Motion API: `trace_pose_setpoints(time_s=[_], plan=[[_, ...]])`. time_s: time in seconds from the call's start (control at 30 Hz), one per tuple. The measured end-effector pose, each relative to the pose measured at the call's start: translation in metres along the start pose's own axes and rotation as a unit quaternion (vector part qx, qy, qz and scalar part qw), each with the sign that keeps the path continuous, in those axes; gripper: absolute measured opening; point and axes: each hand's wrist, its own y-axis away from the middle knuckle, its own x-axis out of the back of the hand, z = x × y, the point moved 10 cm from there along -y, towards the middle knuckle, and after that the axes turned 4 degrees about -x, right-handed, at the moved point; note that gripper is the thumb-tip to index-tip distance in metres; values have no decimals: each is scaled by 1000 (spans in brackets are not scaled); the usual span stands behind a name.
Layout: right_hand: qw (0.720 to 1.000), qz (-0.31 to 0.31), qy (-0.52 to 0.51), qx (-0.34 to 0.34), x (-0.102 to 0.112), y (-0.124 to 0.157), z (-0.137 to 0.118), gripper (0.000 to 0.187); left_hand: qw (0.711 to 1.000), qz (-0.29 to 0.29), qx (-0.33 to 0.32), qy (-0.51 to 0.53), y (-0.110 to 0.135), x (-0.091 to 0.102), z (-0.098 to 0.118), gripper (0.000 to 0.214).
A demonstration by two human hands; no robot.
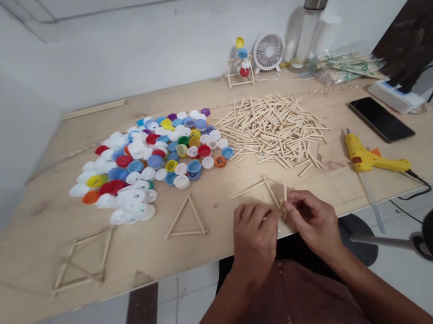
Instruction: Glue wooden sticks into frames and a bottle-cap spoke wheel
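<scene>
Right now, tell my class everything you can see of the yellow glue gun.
The yellow glue gun lies on its side on the table, right of the person's right hand. It looks plastic, with a narrow dark nozzle pointing away from the person, an orange trigger and a handle reaching rightward. A black cord leaves the handle's end; a pale, translucent stick runs from the body's rear past the table edge. No hand touches it.

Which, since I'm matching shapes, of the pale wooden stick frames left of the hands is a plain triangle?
The pale wooden stick triangle, nearer the left hand: three sticks outline it. The other frame, farther left, has more sticks, including one inside.
</scene>
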Motion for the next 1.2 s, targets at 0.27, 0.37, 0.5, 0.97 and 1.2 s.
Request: trace_pose_setpoints(time_s=[0.27,0.37,0.5,0.97,1.2], plan=[[1000,-4,-9,5,-1,1,0,8,1000,3,-14,10,1,-1,0,27],[1000,-2,2,11,0,1,-1,8,1000,6,-20,7,0,-1,1,27],[1000,1,11,14,0,2,1,9,1000,8,-27,-11,1,-2,2,25],[999,4,1,45,0,2,-4,8,999,5,-36,-13,4,-2,5,20],[999,-5,14,37,-3,2,0,11,997,11,-15,-70,-16,11,-11,20]])
